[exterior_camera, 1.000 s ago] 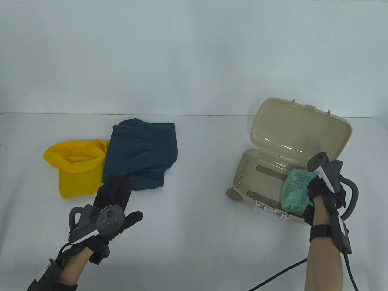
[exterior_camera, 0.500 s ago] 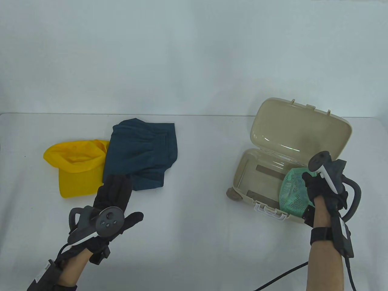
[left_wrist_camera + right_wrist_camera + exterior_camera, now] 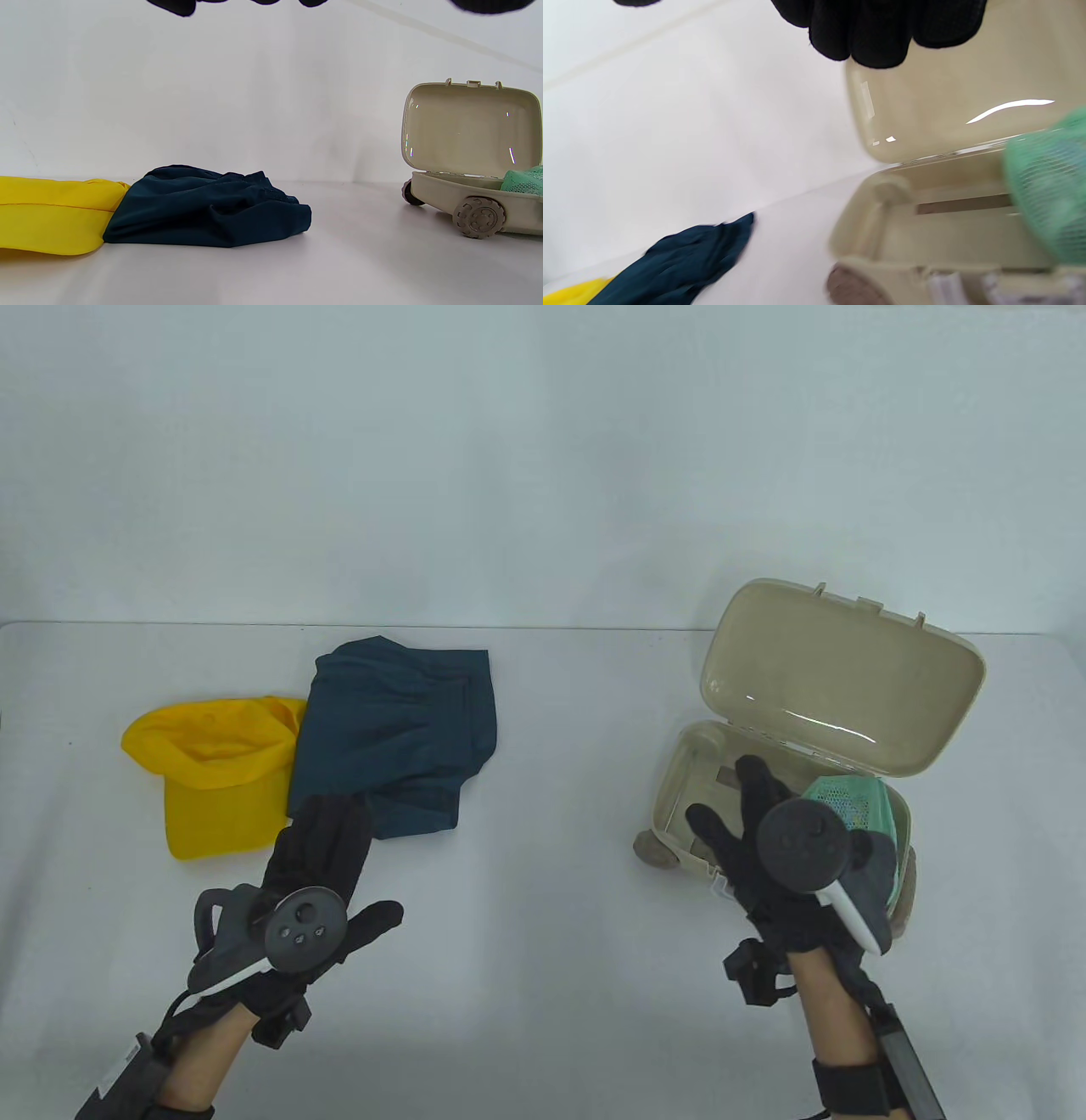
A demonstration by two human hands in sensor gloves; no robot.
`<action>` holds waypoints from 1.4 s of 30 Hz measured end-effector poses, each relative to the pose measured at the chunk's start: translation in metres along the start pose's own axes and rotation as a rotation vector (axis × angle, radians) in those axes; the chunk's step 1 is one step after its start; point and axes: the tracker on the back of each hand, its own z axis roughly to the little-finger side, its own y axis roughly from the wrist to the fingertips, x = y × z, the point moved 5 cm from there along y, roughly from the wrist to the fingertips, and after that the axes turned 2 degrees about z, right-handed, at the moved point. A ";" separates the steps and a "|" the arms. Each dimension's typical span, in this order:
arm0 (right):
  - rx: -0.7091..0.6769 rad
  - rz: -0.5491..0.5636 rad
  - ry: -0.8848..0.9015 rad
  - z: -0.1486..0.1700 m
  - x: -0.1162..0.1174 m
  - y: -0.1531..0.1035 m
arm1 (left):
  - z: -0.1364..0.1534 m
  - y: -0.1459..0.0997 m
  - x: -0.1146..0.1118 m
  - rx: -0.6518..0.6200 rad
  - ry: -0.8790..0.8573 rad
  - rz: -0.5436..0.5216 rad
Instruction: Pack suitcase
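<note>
The beige suitcase point(image 3: 679, 780) stands open at the right, its lid point(image 3: 840, 670) upright. A green mesh item point(image 3: 857, 806) lies in the right end of its base, and no hand holds it. My right hand point(image 3: 747, 823) hovers over the suitcase's front left part, fingers spread and empty. My left hand point(image 3: 327, 848) lies flat with straight fingers, its tips at the near edge of the dark blue shorts point(image 3: 390, 729). A yellow cap point(image 3: 212, 772) lies left of the shorts. The left wrist view shows the cap point(image 3: 46, 212), shorts point(image 3: 203, 212) and suitcase point(image 3: 471, 127) side-on.
The white table point(image 3: 543, 899) ends at a pale wall behind. The suitcase has small wheels point(image 3: 653, 848) on its left side and a white latch at its front edge. In the right wrist view, the suitcase base point(image 3: 946, 237) looks bare left of the mesh item point(image 3: 1048, 186).
My right hand has let go of the green mesh item, which now lies in the suitcase. The hand moved left and spread its fingers. The left hand has barely moved.
</note>
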 end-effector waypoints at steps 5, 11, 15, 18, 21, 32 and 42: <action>-0.167 0.015 -0.093 -0.025 0.037 -0.025 | -0.002 0.001 -0.004 0.004 0.041 0.014; -0.230 0.008 -0.201 -0.027 0.059 -0.037 | -0.007 0.014 -0.014 0.010 0.025 0.072; -0.242 0.025 -0.189 -0.029 0.054 -0.038 | -0.010 0.045 -0.012 0.017 0.059 0.106; -0.243 0.037 -0.167 -0.028 0.050 -0.040 | -0.010 0.091 -0.001 0.034 0.073 0.130; -0.240 0.048 -0.162 -0.026 0.047 -0.041 | -0.009 0.137 0.011 0.069 0.101 0.133; -0.236 0.031 -0.165 -0.026 0.051 -0.040 | 0.015 0.260 -0.009 0.266 0.159 0.184; -0.236 0.025 -0.162 -0.028 0.051 -0.040 | 0.057 0.294 -0.068 0.448 0.335 0.255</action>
